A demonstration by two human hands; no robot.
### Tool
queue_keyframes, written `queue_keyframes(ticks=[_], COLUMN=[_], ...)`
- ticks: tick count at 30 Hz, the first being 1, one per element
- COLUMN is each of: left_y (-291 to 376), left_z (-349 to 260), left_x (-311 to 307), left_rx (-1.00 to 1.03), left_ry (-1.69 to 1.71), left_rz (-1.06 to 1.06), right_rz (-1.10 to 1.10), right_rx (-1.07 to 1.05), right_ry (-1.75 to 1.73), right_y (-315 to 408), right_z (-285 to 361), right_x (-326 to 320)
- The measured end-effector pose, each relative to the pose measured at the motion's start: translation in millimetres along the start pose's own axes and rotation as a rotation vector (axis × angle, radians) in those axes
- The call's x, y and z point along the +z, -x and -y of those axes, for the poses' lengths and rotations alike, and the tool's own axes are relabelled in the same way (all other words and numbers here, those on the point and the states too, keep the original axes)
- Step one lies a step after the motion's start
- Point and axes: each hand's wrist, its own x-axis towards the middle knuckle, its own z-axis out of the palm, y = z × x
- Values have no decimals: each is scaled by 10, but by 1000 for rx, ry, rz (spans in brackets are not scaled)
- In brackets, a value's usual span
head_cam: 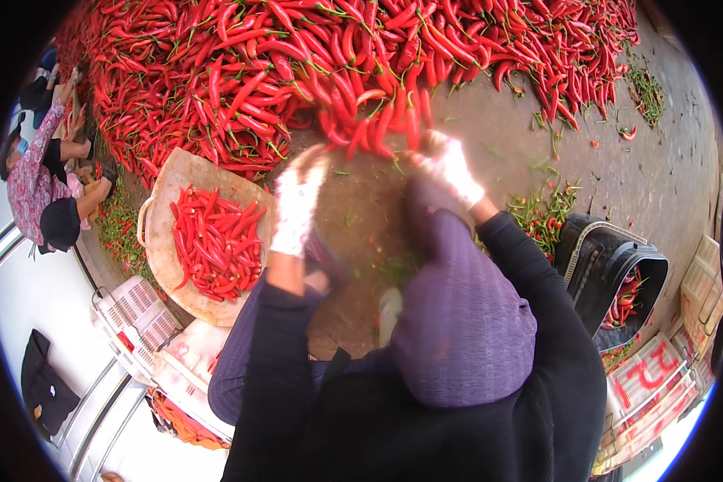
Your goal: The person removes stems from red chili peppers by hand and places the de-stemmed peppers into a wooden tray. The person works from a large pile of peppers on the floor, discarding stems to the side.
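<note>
A large heap of red chilli peppers (337, 54), most with green stems, spreads across the floor in front of me. My left hand (300, 202), in a white patterned glove, reaches its fingertips beside the near edge of the heap. On the other side, my right hand (450, 167), gloved alike, is close to a few chillies (382, 129) at that edge. Blur and glare hide whether either hand grips a pepper. Left of my left hand, a worn shallow basin (196, 165) with a side handle holds red chillies (217, 244) that look stemless.
At my right, a tilted black plastic container (584, 241) holds some chillies, near stem scraps (545, 217). Plastic crates (644, 373) stand behind it; more crates (138, 307) are at my left. A person (42, 175) in a patterned top sits at far left.
</note>
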Motion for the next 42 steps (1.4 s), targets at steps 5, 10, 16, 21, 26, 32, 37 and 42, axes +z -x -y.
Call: queue_keyframes(ticks=[5, 10, 16, 21, 26, 32, 37, 42], left_y=[-130, -86, -28, -4, 161, 249, 167, 126], left_z=[-111, -82, -147, -253, -221, 261, 619, 485], left_x=[1014, 982, 994, 993, 1059, 899, 922, 1195], left_rx=[-389, -264, -230, -153, -298, -540, -832, -764], left_ry=[177, 98, 55, -63, 267, 713, 807, 856], left_rz=[8, 180, 341, 547, 577, 152, 51, 76], right_rz=[233, 275, 274, 203, 138, 16, 244, 81], right_rx=[-281, 192, 138, 413, 488, -151, -332, -357], right_ry=[591, -595, -535, -714, -422, 1074, 1039, 774], right_y=[119, -108, -142, 56, 205, 294, 2, 64], right_z=[295, 336, 378, 273, -96, -567, -651, -426], right_x=[95, -125, -195, -240, -755, -929, -226, -88])
